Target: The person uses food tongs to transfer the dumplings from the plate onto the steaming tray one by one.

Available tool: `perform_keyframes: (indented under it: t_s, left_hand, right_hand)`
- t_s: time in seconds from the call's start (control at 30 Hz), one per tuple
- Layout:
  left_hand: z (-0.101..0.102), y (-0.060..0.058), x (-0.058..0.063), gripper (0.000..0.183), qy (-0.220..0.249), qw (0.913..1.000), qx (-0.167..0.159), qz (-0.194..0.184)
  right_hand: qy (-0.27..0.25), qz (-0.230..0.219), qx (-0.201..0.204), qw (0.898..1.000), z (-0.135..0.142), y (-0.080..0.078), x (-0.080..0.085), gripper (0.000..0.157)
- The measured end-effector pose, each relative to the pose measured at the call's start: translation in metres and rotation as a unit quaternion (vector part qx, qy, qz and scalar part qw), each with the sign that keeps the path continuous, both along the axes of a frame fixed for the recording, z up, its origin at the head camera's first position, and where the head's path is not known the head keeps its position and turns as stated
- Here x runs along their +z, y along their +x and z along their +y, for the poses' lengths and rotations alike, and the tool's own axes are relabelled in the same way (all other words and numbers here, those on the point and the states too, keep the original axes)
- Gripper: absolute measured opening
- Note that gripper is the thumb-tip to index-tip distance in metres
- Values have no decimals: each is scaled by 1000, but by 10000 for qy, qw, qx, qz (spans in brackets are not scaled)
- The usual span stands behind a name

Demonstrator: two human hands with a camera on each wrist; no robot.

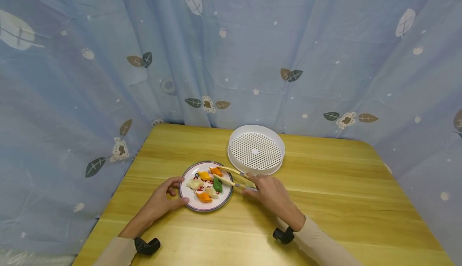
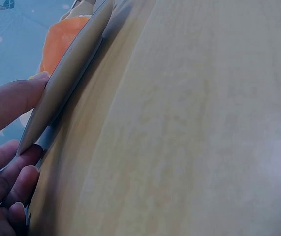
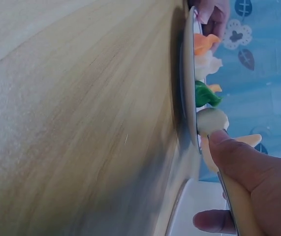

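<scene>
My left hand (image 1: 164,197) grips the left rim of a round white plate (image 1: 195,206) with a dark-edged border, thumb on top and fingers beneath. On the plate lie several dumplings: a yellow dumpling (image 1: 204,175), a green dumpling (image 1: 217,185), a pale dumpling (image 1: 195,184) at the left, and an orange dumpling (image 1: 203,197) at the front. My right hand (image 1: 270,193) holds a pair of tongs (image 1: 234,184) with pale yellow arms. Their spread tips reach over the plate's right side, either side of another orange dumpling (image 1: 216,171) at the back.
Behind the plate and to its right stands a round white steamer tray (image 1: 255,151) with a perforated base and raised wall. Both sit on a wood-grain table (image 1: 325,202). A blue patterned curtain (image 1: 245,49) hangs along the table's back and sides.
</scene>
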State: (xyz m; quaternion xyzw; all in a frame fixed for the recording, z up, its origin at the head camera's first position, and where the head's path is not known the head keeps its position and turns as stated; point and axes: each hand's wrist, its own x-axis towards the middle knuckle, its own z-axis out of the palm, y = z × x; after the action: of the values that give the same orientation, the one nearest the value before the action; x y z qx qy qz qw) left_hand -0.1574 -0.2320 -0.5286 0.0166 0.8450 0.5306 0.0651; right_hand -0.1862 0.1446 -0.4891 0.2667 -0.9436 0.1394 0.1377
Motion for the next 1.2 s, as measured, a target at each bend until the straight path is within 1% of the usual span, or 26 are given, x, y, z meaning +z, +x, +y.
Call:
perform_keyframes:
  t_s: [0.17,0.33,0.47,0.67,0.83,1.03,1.2]
  left_hand:
    - [0,1,1,73,-203,9998,21,39]
    - [1,1,1,72,-250,9997,46,25]
    - [1,1,2,72,-259,9996,39,40]
    - [1,2,3,72,-208,9998,41,36]
    - [1,1,3,71,-180,9998,58,28]
    - [2,1,1,71,-160,9998,99,40]
    - [2,1,2,71,-202,9997,93,66]
  right_hand:
    - [-123,-8,34,9999,-1,1,-2,49]
    - [-310,-110,-8,9995,1,3,-2,46]
    - [-384,-196,-30,9991,2,3,2,46]
    - [-522,-273,-45,9983,5,3,9,52]
    - [-585,-146,-112,9981,10,2,13,55]
    - [-582,9,-144,9982,17,-1,16,54]
    - [-611,165,-167,9979,23,-4,21,49]
